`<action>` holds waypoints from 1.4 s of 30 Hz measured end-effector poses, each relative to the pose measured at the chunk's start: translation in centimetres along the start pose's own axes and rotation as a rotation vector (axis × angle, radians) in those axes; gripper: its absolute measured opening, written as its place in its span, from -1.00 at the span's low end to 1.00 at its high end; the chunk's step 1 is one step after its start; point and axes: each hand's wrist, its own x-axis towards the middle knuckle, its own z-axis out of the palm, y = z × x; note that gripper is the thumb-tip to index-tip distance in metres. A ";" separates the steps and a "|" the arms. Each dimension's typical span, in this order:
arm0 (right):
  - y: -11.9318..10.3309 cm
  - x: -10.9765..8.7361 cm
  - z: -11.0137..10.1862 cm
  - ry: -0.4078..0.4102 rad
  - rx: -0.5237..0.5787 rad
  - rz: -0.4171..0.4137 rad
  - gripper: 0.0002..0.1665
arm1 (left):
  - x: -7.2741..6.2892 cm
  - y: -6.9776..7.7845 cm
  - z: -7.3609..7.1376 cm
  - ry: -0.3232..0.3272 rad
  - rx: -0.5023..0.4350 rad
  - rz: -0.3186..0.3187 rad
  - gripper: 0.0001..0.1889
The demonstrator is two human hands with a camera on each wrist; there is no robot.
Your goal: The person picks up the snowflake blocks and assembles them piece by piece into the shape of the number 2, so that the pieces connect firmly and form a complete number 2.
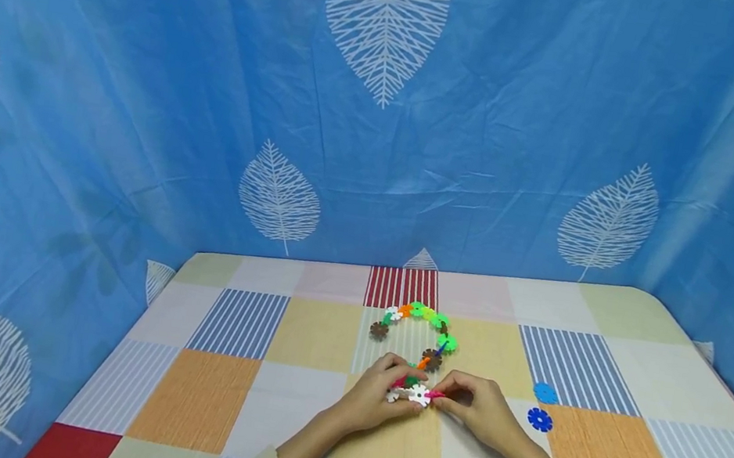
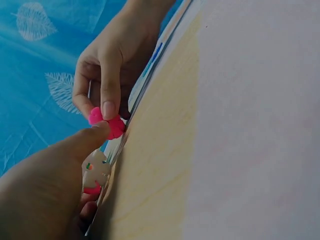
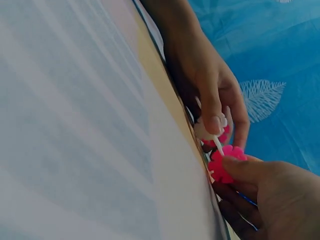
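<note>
A curved chain of notched plastic snowflake discs lies on the table, running from a brown disc (image 1: 379,330) through green and orange ones round to my hands. My left hand (image 1: 373,398) grips its near end around the white discs (image 1: 419,395), partly covering them and a pink one behind. Between thumb and fingers, my right hand (image 1: 482,409) pinches a bright pink disc (image 3: 220,167), seen edge-on in the head view. That pink disc meets the edge of a white disc, and in the left wrist view the left thumb (image 2: 95,136) reaches its near side.
Two loose discs, a light blue one (image 1: 545,393) and a dark blue one (image 1: 540,420), lie right of my right hand. A patchwork cloth (image 1: 296,416) covers the table. Blue leaf-print curtains (image 1: 469,118) hang behind and at both sides.
</note>
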 end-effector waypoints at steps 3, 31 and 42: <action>0.0 0.0 -0.8 -0.043 -0.065 0.001 -0.88 | 0.1 0.1 -0.1 -0.008 0.011 -0.011 -0.61; 3.2 -3.4 -11.8 0.063 -0.492 0.342 -0.93 | 1.8 1.1 1.6 0.205 0.243 0.178 -0.89; 2.4 -3.6 -11.9 0.022 -0.466 0.414 -0.68 | 1.8 1.4 1.7 0.204 0.170 0.143 -0.89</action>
